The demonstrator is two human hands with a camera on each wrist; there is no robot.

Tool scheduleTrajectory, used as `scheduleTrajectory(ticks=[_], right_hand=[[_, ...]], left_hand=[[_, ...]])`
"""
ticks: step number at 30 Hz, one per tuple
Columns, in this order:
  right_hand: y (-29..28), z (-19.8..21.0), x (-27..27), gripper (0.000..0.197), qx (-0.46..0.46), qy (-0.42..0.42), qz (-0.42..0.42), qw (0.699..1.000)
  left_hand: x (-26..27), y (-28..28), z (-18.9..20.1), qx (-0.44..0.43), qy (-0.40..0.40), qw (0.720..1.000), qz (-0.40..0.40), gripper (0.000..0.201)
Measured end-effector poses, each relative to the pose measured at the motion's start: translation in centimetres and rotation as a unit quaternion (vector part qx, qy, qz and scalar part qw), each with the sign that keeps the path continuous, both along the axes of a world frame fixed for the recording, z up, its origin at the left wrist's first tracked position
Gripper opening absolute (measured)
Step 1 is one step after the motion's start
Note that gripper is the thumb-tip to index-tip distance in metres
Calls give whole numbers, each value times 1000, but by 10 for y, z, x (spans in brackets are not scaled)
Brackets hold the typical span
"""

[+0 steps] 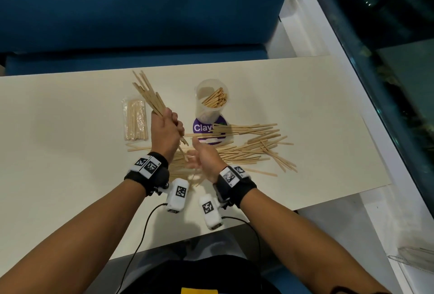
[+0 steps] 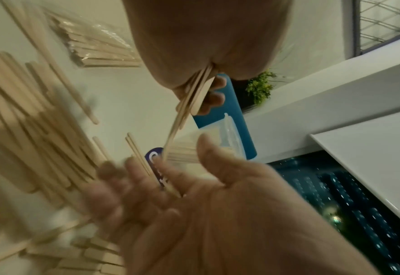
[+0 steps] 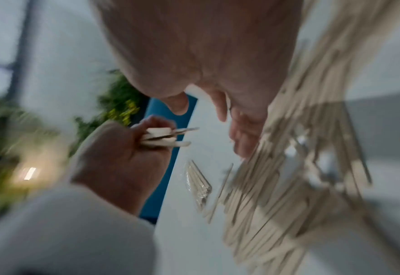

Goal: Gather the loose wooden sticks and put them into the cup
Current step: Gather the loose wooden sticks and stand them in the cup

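My left hand (image 1: 168, 127) grips a bundle of wooden sticks (image 1: 148, 94) that fans up and away to the left; the left wrist view shows the stick ends (image 2: 198, 93) poking out below the fist. My right hand (image 1: 202, 155) hovers open and blurred just right of it, palm turned towards the left hand, above the pile of loose sticks (image 1: 253, 150) on the table. The clear plastic cup (image 1: 202, 110) stands behind the pile with several sticks inside. In the right wrist view the open fingers (image 3: 241, 134) hang over the blurred pile (image 3: 288, 167).
A sealed clear packet of sticks (image 1: 135, 120) lies left of my left hand. A purple round lid (image 1: 199, 127) marked "Clay" lies under the cup's near side. The cream table (image 1: 70, 129) ends at a blue bench (image 1: 141, 12) behind and a white ledge (image 1: 399, 176) on the right.
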State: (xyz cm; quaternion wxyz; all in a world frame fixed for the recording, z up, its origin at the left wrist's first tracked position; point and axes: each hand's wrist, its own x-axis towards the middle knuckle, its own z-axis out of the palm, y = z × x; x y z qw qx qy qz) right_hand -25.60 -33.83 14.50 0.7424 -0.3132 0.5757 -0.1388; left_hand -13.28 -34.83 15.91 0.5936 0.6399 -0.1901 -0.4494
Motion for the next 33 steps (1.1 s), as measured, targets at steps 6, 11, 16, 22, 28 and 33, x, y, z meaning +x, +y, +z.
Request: scheduleTrajectory(ticks=[6, 11, 16, 22, 28, 33], right_hand=[[-3, 10, -3, 49, 273, -259, -203, 904], [-6, 21, 2, 25, 261, -216, -251, 907], [-8, 26, 5, 26, 267, -228, -266, 898], [-10, 31, 9, 24, 242, -245, -283, 895], [-12, 39, 0, 23, 146, -192, -97, 966], [-42, 75, -8, 33, -301, 58, -65, 950]], left_hand=[[-19, 1, 17, -74, -35, 997, 12, 21], [-25, 2, 12, -43, -87, 994, 49, 54], [-34, 6, 16, -57, -65, 995, 48, 63], [-32, 7, 18, -63, -86, 994, 36, 52], [-24, 4, 12, -10, -109, 993, 32, 61], [-18, 17, 7, 53, -191, 974, -107, 52]])
